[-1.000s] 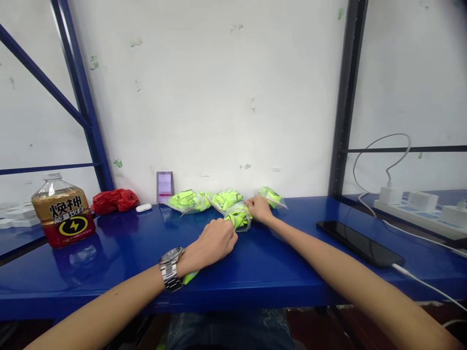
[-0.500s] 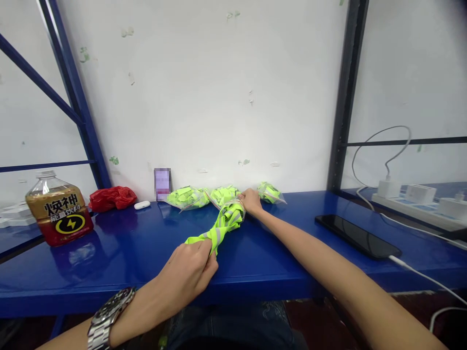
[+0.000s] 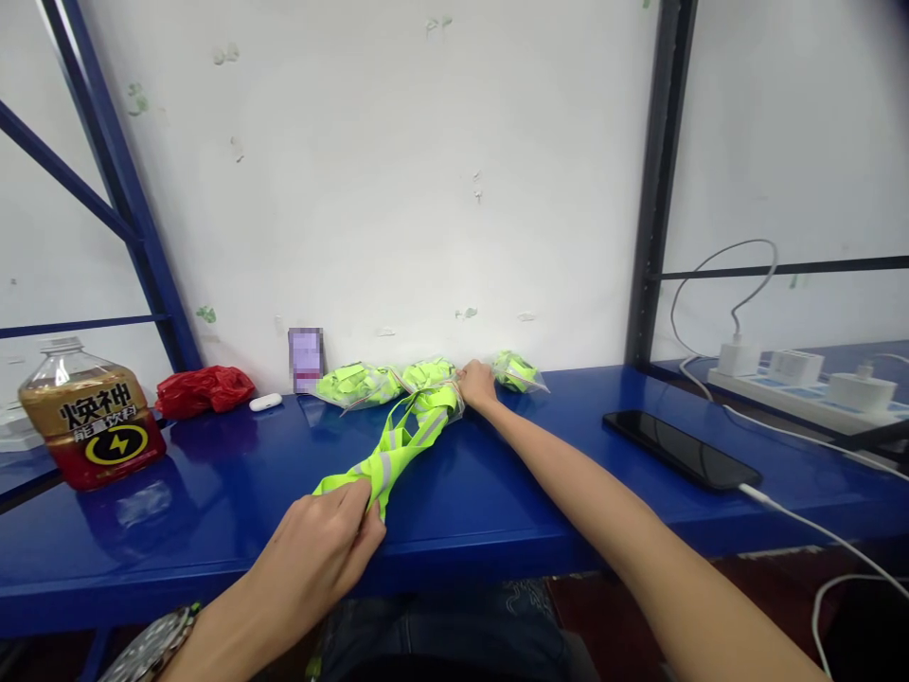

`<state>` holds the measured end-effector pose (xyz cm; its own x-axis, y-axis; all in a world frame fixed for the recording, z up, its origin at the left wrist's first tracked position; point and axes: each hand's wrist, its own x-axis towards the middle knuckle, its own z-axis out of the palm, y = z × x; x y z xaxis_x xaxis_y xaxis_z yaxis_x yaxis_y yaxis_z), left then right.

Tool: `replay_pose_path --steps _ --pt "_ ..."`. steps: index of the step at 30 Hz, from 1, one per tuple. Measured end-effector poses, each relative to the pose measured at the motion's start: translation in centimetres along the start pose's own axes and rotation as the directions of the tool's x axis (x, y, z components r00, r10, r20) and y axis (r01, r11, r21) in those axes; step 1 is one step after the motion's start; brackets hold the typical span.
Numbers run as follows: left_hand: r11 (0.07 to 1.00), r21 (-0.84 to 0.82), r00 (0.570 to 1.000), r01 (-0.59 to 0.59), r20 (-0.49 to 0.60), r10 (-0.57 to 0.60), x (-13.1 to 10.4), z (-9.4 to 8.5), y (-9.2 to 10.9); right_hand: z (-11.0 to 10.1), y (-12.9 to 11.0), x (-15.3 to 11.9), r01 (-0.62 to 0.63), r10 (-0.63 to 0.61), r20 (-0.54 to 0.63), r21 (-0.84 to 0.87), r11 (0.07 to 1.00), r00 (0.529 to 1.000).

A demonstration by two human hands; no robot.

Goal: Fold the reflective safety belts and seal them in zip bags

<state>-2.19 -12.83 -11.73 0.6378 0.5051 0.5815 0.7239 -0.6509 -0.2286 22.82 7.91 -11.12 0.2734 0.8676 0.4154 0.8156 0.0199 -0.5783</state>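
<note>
My left hand [image 3: 330,530] is closed round one end of a bunch of neon-yellow reflective straps [image 3: 398,445] with grey stripes. The straps stretch away from it to the mouth of a clear plastic bag [image 3: 460,405]. At that bag my right hand [image 3: 477,384] is closed on its edge, with the fingertips partly hidden. Just behind lies a clear bag of the same yellow straps [image 3: 428,372]. Another filled bag [image 3: 359,384] rests to the left, and one more [image 3: 516,371] to the right of my right hand.
On the blue table [image 3: 234,502] stand a large drink bottle [image 3: 92,417], a red plastic bag [image 3: 204,390], a white earbud case [image 3: 265,403] and a phone [image 3: 307,360] leaning on the wall. To the right are a black phone [image 3: 682,450] on a cable and a power strip [image 3: 802,393].
My left hand has pulled the straps toward me and to the left, so a longer, looser stretch shows. My right hand stays at the bag. The view has shifted slightly.
</note>
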Motion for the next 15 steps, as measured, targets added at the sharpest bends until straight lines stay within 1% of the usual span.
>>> replay_pose_path --steps 6,9,11,13,14,15 --pt "0.997 0.034 0.995 -0.064 -0.073 0.066 -0.8 0.2 -1.0 -0.1 -0.2 0.1 -0.012 0.012 -0.002 -0.021 1.000 1.000" --pt "0.991 0.023 0.989 -0.130 -0.069 0.132 -1.6 -0.3 -2.0 -0.7 0.7 0.6 -0.032 0.032 -0.020 -0.044 0.998 0.999" --pt "0.985 0.000 0.984 -0.173 -0.048 0.173 -2.2 -0.8 -3.4 -1.6 2.0 1.1 -0.065 0.062 -0.051 -0.070 0.995 0.997" --pt "0.986 -0.039 0.986 -0.163 -0.023 0.163 -2.4 -0.9 -5.4 -2.5 3.6 1.6 -0.103 0.095 -0.085 -0.095 0.990 0.992" --pt "0.991 -0.058 0.992 -0.124 0.025 0.126 -2.2 -0.8 -6.5 -2.8 4.2 1.9 -0.102 0.093 -0.089 -0.104 0.989 0.992" --pt "0.996 -0.066 0.996 -0.058 0.069 0.062 -1.8 -0.5 -7.6 -3.0 4.8 2.1 -0.094 0.084 -0.084 -0.111 0.989 0.993"
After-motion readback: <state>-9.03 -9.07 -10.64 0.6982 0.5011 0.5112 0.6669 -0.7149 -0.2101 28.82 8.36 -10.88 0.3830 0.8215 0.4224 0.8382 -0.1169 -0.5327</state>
